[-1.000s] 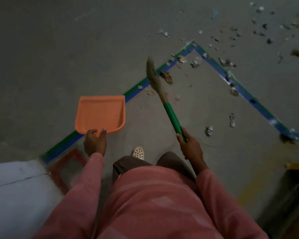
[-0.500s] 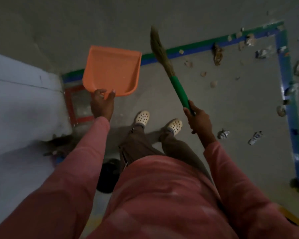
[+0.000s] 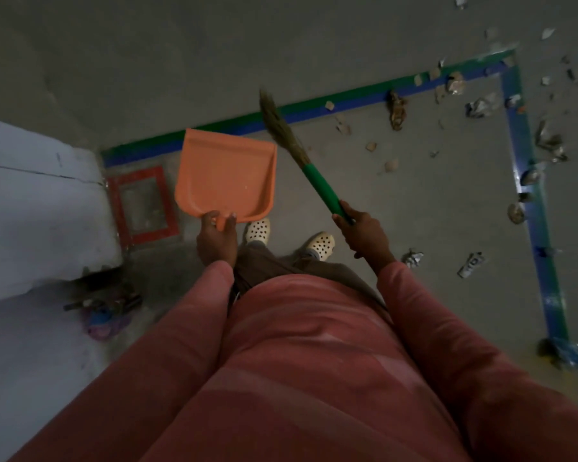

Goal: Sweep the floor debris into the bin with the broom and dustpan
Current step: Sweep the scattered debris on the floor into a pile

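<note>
Obs., dim light. Landmark: the blue-green tape line [image 3: 314, 110], which turns a corner on the grey floor [image 3: 181, 61]. The person stands inside that corner, shoes [image 3: 320, 243] well short of the tape. Left hand [image 3: 217, 241] holds the orange dustpan [image 3: 226, 175] by its short handle, fingers curled round it. The pan's far lip comes just short of the tape and looks lifted off the floor; nothing lies in it. Right hand [image 3: 364, 233] grips the green handle of the broom [image 3: 301, 155]. The bristle tip crosses the tape in view, but I cannot tell whether it touches the ground. Debris [image 3: 396, 110] lies along the tape on both sides, thickest round the corner. Two crumpled wrappers [image 3: 412, 258] sit inside the tape, nearer its side leg. Bin: not in view. Risks, as I judge them:
- The scraps look light, so a hard stroke could flick them outside the tape rather than gather them.
- Crumbs may lodge against the tape edge.
- If the pan lip is not set flat, fines pass under it.
- The wrappers inside the tape could be trodden flat.
- A loaded pan tipped forward on the way to the bin would spill.
</note>
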Motion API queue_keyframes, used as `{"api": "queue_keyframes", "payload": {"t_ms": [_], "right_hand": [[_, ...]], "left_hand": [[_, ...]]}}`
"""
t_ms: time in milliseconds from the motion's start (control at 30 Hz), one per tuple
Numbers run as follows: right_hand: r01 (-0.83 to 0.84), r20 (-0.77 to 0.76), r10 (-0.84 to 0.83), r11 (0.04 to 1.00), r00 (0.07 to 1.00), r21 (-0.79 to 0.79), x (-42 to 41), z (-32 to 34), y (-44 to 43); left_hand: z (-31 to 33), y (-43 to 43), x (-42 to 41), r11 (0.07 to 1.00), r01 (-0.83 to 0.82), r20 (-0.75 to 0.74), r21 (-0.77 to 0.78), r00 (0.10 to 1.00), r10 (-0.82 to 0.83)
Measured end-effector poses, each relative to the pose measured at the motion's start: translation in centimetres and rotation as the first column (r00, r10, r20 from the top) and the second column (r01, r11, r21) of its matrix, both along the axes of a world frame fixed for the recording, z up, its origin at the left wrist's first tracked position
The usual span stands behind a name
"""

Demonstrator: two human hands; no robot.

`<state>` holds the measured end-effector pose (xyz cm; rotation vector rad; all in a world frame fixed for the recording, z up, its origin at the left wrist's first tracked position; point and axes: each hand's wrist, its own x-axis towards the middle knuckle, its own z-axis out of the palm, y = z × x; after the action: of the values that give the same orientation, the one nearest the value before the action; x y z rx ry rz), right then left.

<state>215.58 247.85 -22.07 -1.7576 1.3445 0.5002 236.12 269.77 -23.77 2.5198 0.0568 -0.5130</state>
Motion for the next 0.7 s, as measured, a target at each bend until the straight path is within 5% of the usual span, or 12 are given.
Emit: {"api": "queue_keyframes", "payload": {"t_ms": [167, 700], "right_hand": [[0.039, 0.013, -0.039, 0.999, 0.999, 0.001, 0.5, 1.0, -0.6], [0.238, 0.059, -0.238, 0.971, 0.969, 0.001, 6.6, 2.7, 0.9]], "left_hand": [[0.0, -1.6, 1.3, 0.979, 0.204, 0.023, 0.013, 0.979, -0.204], [2.2, -5.4, 10.4, 0.899, 0.405, 0.065, -0.168, 0.914, -0.4]]}}
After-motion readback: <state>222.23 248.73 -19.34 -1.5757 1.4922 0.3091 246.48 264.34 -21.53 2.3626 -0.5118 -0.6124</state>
